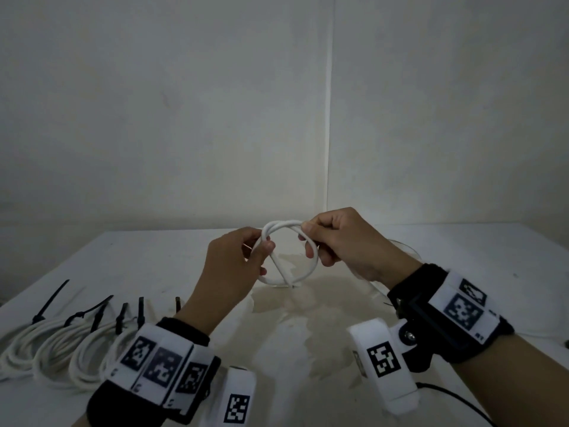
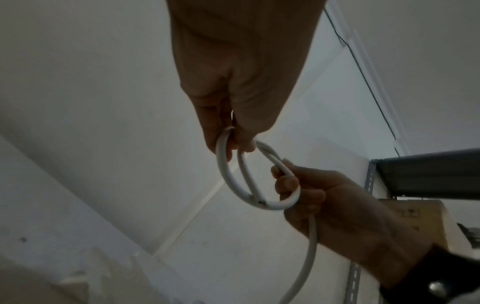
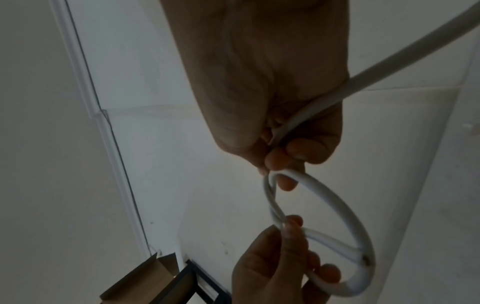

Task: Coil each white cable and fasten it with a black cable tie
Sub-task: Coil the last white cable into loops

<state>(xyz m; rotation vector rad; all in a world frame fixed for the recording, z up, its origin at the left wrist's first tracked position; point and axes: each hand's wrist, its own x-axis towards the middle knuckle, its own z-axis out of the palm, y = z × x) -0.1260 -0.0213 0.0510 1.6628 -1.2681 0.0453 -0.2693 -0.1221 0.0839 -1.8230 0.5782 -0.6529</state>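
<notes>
Above the table I hold a white cable (image 1: 283, 223) bent into a small loop. My left hand (image 1: 266, 245) pinches the loop's left side where two strands cross. At the loop's right side my right hand (image 1: 308, 241) grips it with curled fingers. In the left wrist view the loop (image 2: 228, 181) hangs between my left fingertips (image 2: 233, 142) and the right hand (image 2: 311, 197), and the cable's tail (image 2: 309, 257) drops below. The right wrist view shows the loop (image 3: 345, 209) under my right hand (image 3: 283, 164), with the left hand (image 3: 285, 236) pinching it.
Several coiled white cables (image 1: 46, 349) lie at the table's left front, each bound with a black cable tie (image 1: 50, 298). A pale stain (image 1: 308, 318) marks the white tabletop (image 1: 154, 257). A black cord (image 1: 455, 399) runs at the lower right. White walls close the back.
</notes>
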